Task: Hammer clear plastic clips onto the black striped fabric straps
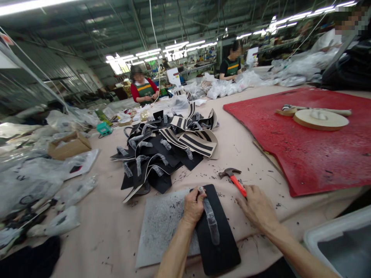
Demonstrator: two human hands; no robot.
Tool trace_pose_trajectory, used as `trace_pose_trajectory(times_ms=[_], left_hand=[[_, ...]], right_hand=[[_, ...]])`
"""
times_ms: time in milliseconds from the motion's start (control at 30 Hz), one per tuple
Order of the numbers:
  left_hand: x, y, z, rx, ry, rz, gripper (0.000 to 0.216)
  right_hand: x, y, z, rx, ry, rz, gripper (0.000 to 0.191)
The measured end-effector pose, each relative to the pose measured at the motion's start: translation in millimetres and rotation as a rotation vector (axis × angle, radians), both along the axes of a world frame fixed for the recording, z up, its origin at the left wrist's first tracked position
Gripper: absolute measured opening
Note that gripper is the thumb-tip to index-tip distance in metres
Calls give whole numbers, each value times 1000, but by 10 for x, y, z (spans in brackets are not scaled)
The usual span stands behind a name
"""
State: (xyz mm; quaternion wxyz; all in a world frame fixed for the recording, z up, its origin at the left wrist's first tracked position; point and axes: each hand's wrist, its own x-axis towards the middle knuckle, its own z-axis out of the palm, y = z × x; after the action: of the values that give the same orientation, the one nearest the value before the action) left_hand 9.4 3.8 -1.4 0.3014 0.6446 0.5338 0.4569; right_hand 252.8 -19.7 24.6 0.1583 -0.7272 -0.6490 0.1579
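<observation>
My left hand [193, 206] is closed round a thin metal punch tool [201, 190], held upright on a black flat piece [218, 235]. That piece carries a clear plastic strip [211, 222] and lies partly on a grey cutting pad [160, 226]. My right hand [256, 208] rests on the table with its fingers on the red handle of a hammer [235, 180], whose dark head points left. I cannot see whether the fingers wrap the handle.
A heap of black and striped flat pieces [171, 148] lies beyond the pad. A big red mat [304, 150] with a round wooden disc [320, 119] fills the right. Plastic bags [34, 177] and a cardboard box [69, 144] crowd the left. Two people sit far across the table. A white bin [342, 239] stands near right.
</observation>
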Motion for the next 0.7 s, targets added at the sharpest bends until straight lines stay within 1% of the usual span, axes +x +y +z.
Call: trace_pose_trajectory(times_ms=[67,133,200,300,333,367,433,500,533,567,633,700], left_hand=[[0,-3,5,-1,2,-10,17],[1,-7,17,-4,6,-18,16],[2,-15,34,-5,10,-29,16],[4,-31,61,4,19,-50,16],[4,-36,66,8,25,-58,16],[3,-39,68,13,32,-64,16],[0,-39,61,23,43,-71,16],[-3,-31,43,33,51,-71,17],[-4,-25,33,39,60,-65,17],[-4,-19,22,42,73,-57,16],[-3,-7,6,47,99,-46,15],[-1,0,3,53,104,-49,15]], right_hand=[[220,61,-48,-139,11,-45,21],[311,101,-32,-237,98,-39,9],[286,121,70,-303,205,-9,5],[129,96,353,-374,365,25,16],[69,69,458,-351,407,33,21],[14,33,555,-291,432,50,26],[-70,-55,692,-67,411,116,34],[-107,-142,734,159,286,222,35],[-107,-175,729,208,196,282,33],[-96,-197,721,213,106,332,31],[-53,-200,756,142,-37,424,25],[-12,-162,928,117,-100,462,23]])
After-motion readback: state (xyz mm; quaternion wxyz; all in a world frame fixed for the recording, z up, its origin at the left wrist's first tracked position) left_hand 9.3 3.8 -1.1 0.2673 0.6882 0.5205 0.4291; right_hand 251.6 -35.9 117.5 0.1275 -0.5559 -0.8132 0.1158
